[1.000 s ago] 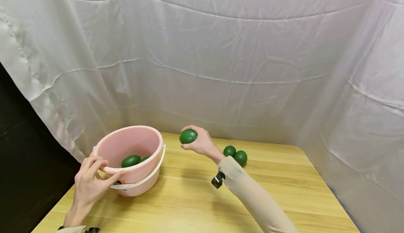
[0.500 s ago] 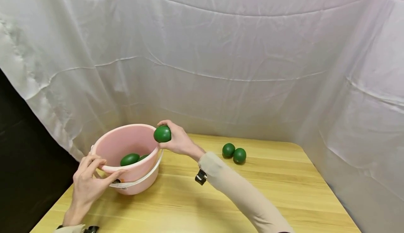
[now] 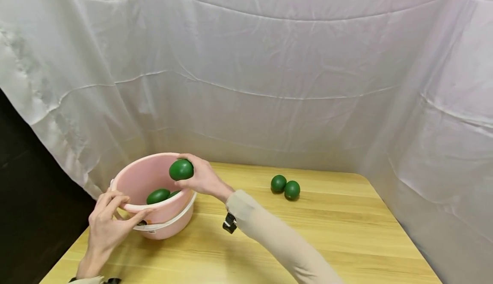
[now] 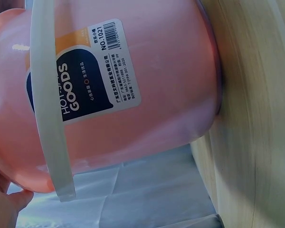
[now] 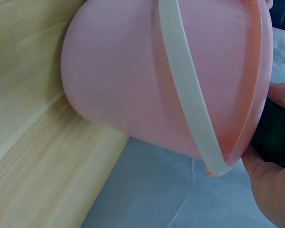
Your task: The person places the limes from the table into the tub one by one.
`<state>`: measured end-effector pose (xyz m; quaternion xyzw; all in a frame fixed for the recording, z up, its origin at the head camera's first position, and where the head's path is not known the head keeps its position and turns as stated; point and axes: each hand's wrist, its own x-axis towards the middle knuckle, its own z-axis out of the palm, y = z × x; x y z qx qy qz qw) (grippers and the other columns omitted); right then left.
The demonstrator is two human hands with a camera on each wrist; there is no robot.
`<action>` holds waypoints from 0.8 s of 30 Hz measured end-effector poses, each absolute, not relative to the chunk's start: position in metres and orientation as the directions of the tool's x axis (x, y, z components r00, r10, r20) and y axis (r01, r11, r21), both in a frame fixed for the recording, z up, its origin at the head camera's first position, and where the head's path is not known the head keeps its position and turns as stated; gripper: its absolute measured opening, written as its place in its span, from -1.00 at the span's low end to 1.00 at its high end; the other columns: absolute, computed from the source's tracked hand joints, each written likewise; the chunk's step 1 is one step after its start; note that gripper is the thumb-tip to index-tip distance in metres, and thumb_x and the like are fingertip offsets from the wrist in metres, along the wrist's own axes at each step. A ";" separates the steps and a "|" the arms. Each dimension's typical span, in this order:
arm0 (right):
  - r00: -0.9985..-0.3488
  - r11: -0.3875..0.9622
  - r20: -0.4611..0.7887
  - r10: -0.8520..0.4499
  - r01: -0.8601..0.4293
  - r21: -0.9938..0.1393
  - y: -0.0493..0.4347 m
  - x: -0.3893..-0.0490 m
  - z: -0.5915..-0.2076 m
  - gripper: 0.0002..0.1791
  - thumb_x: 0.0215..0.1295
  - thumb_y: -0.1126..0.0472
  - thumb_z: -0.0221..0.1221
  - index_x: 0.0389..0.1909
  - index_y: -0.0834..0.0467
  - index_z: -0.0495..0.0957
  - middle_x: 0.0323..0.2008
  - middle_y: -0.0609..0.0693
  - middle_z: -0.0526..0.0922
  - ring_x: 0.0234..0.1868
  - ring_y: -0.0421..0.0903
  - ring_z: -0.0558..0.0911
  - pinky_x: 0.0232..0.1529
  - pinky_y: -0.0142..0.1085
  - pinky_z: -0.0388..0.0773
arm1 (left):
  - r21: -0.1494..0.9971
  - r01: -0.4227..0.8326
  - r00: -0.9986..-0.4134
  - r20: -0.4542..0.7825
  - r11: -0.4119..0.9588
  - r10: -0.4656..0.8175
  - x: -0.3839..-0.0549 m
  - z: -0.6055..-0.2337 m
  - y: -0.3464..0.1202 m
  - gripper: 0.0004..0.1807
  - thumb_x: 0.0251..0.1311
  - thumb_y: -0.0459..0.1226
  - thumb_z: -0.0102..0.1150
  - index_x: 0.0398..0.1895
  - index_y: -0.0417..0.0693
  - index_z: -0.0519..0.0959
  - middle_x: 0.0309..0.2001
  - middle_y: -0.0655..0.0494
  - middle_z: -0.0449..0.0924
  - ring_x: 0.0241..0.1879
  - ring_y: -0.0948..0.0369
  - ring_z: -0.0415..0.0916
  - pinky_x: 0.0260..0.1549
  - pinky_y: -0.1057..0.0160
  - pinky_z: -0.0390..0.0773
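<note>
A pink bucket point(image 3: 132, 177) with a white handle point(image 4: 48, 95) stands at the left of the table. My left hand point(image 3: 108, 220) grips its near-left rim, fingers over the edge and thumb along the front. In my right hand point(image 3: 202, 177) is a dark green avocado-like fruit point(image 3: 181, 170), held between fingers and thumb over the bucket's right rim. Inside the bucket lie a green fruit point(image 3: 158, 196) and part of another point(image 3: 174, 193). In the right wrist view the held fruit point(image 5: 278, 135) shows dark beside the rim.
Two more green fruits, one point(image 3: 278, 183) beside the other point(image 3: 292, 189), lie on the wooden table point(image 3: 327, 224) right of the bucket. White curtains point(image 3: 269, 83) hang behind and at the sides. A black surface point(image 3: 34, 198) borders the left.
My right hand has carried the green fruit leftward, from above the table to over the bucket's right rim. The left hand has kept its grip on the rim.
</note>
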<state>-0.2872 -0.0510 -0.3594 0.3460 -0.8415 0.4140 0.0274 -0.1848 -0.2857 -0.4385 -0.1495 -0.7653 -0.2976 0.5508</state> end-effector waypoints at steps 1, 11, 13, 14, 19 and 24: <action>-0.761 0.418 0.327 -0.560 -0.600 -0.682 -0.052 -0.287 -0.359 -0.26 0.02 0.16 0.47 0.26 -0.03 0.40 0.08 -0.04 0.58 -0.13 -0.23 0.58 -0.17 -0.45 0.53 | 0.291 0.556 -0.350 0.932 0.778 -0.099 -0.185 -0.439 -0.286 -0.16 -0.14 0.43 0.26 -0.52 -0.27 0.56 -0.37 -0.13 0.49 -0.26 0.44 0.25 -0.34 0.74 0.18; -0.736 0.475 0.320 -0.597 -0.645 -0.598 -0.059 -0.291 -0.361 -0.31 0.05 0.17 0.46 0.23 -0.01 0.43 -0.01 -0.02 0.58 -0.12 -0.23 0.55 -0.15 -0.46 0.49 | 0.301 0.558 -0.364 0.926 0.773 -0.098 -0.186 -0.440 -0.288 -0.16 -0.15 0.43 0.26 -0.51 -0.27 0.57 -0.35 -0.13 0.49 -0.24 0.45 0.25 -0.32 0.73 0.16; -0.735 0.480 0.319 -0.599 -0.648 -0.591 -0.060 -0.290 -0.362 -0.32 0.06 0.18 0.45 0.24 -0.01 0.43 0.00 -0.01 0.57 -0.10 -0.22 0.55 -0.14 -0.46 0.49 | 0.301 0.563 -0.359 0.928 0.769 -0.101 -0.186 -0.440 -0.288 -0.15 -0.15 0.43 0.26 -0.51 -0.29 0.57 -0.35 -0.14 0.50 -0.23 0.44 0.25 -0.29 0.73 0.16; -0.733 0.481 0.319 -0.601 -0.650 -0.588 -0.060 -0.290 -0.362 -0.32 0.07 0.18 0.45 0.24 -0.01 0.43 0.01 0.00 0.57 -0.09 -0.21 0.54 -0.14 -0.46 0.49 | 0.300 0.563 -0.356 0.929 0.770 -0.101 -0.187 -0.440 -0.288 -0.15 -0.15 0.43 0.26 -0.51 -0.29 0.57 -0.36 -0.14 0.50 -0.22 0.44 0.25 -0.28 0.72 0.15; -0.735 0.483 0.319 -0.599 -0.649 -0.588 -0.061 -0.289 -0.362 -0.28 0.10 0.17 0.43 0.30 -0.02 0.37 0.10 0.00 0.55 0.00 -0.17 0.56 -0.06 -0.43 0.50 | 0.293 0.566 -0.351 0.931 0.770 -0.096 -0.188 -0.440 -0.289 -0.14 -0.14 0.43 0.26 -0.51 -0.30 0.56 -0.37 -0.14 0.49 -0.22 0.43 0.25 -0.26 0.72 0.14; -0.725 0.462 0.316 -0.612 -0.652 -0.602 -0.059 -0.287 -0.363 -0.27 0.16 0.19 0.39 0.35 0.02 0.32 0.23 -0.01 0.51 0.24 -0.11 0.49 0.18 -0.33 0.47 | 0.282 0.563 -0.345 0.934 0.777 -0.089 -0.188 -0.440 -0.289 -0.15 -0.13 0.43 0.25 -0.52 -0.29 0.56 -0.37 -0.14 0.49 -0.25 0.44 0.25 -0.27 0.73 0.14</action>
